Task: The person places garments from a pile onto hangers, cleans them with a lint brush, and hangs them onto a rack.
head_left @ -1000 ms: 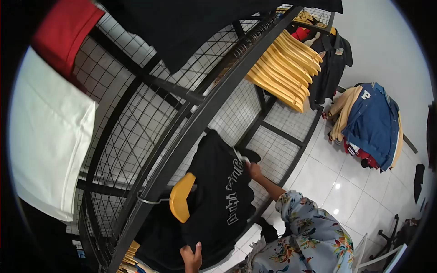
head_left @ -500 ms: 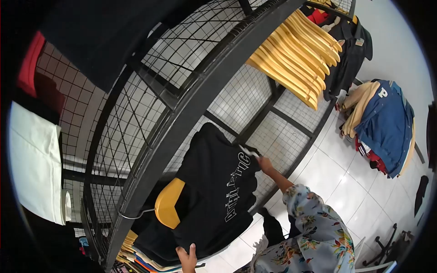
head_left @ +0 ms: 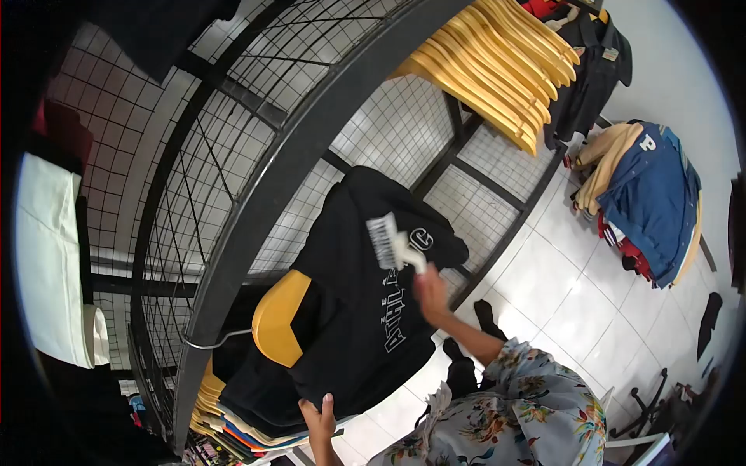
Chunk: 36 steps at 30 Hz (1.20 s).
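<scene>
A black sweatshirt (head_left: 350,256) with outlined "ATHLETIC" lettering hangs on a yellow wooden hanger (head_left: 277,320), its metal hook over a dark rail. My right hand (head_left: 432,297) is closed round the white handle of a lint roller (head_left: 383,242). The roller's striped head lies over the upper chest, and with its handle it covers part of the lettering. At the sweatshirt's lower edge in view, my left hand (head_left: 318,419) grips the fabric, thumb upward; some fingers are hidden.
Several bare yellow hangers (head_left: 497,70) hang further along the dark rail (head_left: 260,179). Wire mesh panels stand behind it. More garments hang at lower left, beside white cloth (head_left: 50,264). A blue jacket (head_left: 653,202) hangs with other clothes at right, over a tiled floor.
My right hand and the lint roller have moved from the sweatshirt's far edge onto its chest, over the lettering. My left hand keeps its hold. The view has shifted slightly.
</scene>
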Motion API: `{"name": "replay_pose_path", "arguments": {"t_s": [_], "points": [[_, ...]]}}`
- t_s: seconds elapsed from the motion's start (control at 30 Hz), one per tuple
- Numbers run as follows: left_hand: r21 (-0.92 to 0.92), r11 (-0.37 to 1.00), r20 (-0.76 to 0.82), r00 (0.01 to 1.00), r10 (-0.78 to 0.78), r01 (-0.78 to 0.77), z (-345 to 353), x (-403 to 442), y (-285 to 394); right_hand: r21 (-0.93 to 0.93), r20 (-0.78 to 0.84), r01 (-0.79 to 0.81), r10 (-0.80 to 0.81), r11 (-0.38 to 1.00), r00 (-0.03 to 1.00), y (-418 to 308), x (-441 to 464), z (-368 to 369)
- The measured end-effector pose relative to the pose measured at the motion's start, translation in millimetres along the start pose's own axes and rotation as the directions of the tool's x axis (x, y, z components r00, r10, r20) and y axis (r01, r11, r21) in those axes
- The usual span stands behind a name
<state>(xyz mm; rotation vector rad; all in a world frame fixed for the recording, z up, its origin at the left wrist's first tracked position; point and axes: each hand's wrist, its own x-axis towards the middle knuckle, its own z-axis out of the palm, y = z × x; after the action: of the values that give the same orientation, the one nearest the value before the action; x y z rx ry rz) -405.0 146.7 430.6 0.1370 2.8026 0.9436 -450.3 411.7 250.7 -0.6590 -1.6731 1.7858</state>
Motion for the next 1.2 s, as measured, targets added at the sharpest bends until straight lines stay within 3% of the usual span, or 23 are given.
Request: {"name": "replay_pose_path", "arguments": {"t_s": [0.07,0.1,0.17,0.23,0.27,0.3,0.33,0.37,0.4,0.43,0.47,0.5,0.57,0.63,0.67,0.73,0.77,0.83,0.9,0.93,1.0,1.13,1.2], "points": [[-0.133,0.991,0.042,0.998,0.036,-0.030,1,2,9,-0.212,-0.090,-0.090,0.072,0.973,0.993,54,-27,20],[-0.134,0.990,0.049,0.998,0.042,-0.035,-1,3,9,-0.216,-0.099,-0.092,0.072,0.972,0.992,109,-52,17],[-0.115,0.992,0.044,0.997,0.059,-0.054,-5,2,7,-0.477,-0.248,-0.457,0.385,0.750,0.889,187,-74,15],[-0.099,0.993,0.046,0.997,0.066,-0.061,-9,3,7,-0.488,-0.306,-0.480,0.372,0.729,0.876,215,-92,1],[-0.067,0.984,-0.021,0.986,0.167,-0.168,-9,6,11,-0.496,-0.359,-0.496,0.352,0.713,0.864,216,-91,3],[-0.029,0.964,-0.083,0.961,0.262,-0.265,-7,9,16,-0.494,-0.362,-0.499,0.353,0.713,0.863,184,-93,-11],[0.010,0.936,-0.137,0.927,0.350,-0.352,-5,8,19,-0.335,-0.331,-0.377,0.267,0.864,0.905,132,-84,-7],[0.004,0.938,-0.131,0.930,0.344,-0.346,-2,7,22,-0.162,-0.318,-0.229,0.169,0.960,0.933,75,-73,9],[0.008,0.944,-0.140,0.934,0.328,-0.330,0,5,24,-0.171,-0.318,-0.237,0.174,0.956,0.932,37,-80,13],[0.012,0.949,-0.151,0.938,0.312,-0.314,0,3,25,-0.062,-0.187,-0.205,0.191,0.977,0.964,5,-88,17],[0.009,0.951,-0.146,0.941,0.306,-0.308,1,3,21,0.055,-0.053,-0.185,0.188,0.981,0.981,-9,-98,20],[-0.049,0.943,-0.098,0.941,0.324,-0.329,4,4,15,0.050,-0.053,-0.185,0.188,0.981,0.981,2,-111,24],[-0.106,0.929,-0.048,0.935,0.351,-0.355,2,5,10,-0.283,-0.063,-0.135,0.122,0.950,0.990,62,-149,45],[-0.066,0.935,-0.066,0.937,0.343,-0.347,0,6,12,-0.571,0.027,-0.279,0.357,0.772,0.934,169,-183,35],[-0.050,0.938,-0.075,0.938,0.339,-0.343,-1,6,12,-0.573,0.017,-0.280,0.352,0.770,0.936,201,-197,23],[-0.040,0.927,-0.099,0.925,0.368,-0.373,-2,7,11,-0.741,0.023,-0.256,0.404,0.621,0.914,243,-208,11],[-0.022,0.922,-0.122,0.917,0.380,-0.385,-3,7,10,-0.740,0.017,-0.257,0.399,0.621,0.917,206,-214,-1],[-0.012,0.919,-0.140,0.910,0.390,-0.395,-3,4,7,-0.322,-0.251,-0.222,0.144,0.920,0.957,93,-182,24],[-0.006,0.905,-0.132,0.897,0.422,-0.426,-1,3,7,0.076,-0.092,-0.329,0.335,0.941,0.938,-15,-176,30],[-0.002,0.897,-0.127,0.890,0.438,-0.442,0,2,7,0.073,-0.096,-0.325,0.331,0.943,0.939,-45,-181,37],[-0.014,0.894,-0.120,0.889,0.443,-0.447,3,1,6,-0.084,0.022,-0.120,0.123,0.989,0.992,-80,-192,45],[-0.026,0.886,-0.115,0.882,0.457,-0.462,0,-3,9,-0.307,-0.144,-0.070,0.027,0.949,0.989,83,-210,55],[-0.014,0.898,-0.121,0.892,0.435,-0.440,-4,-4,10,-0.621,-0.048,-0.254,0.287,0.742,0.957,128,-217,31]]}}
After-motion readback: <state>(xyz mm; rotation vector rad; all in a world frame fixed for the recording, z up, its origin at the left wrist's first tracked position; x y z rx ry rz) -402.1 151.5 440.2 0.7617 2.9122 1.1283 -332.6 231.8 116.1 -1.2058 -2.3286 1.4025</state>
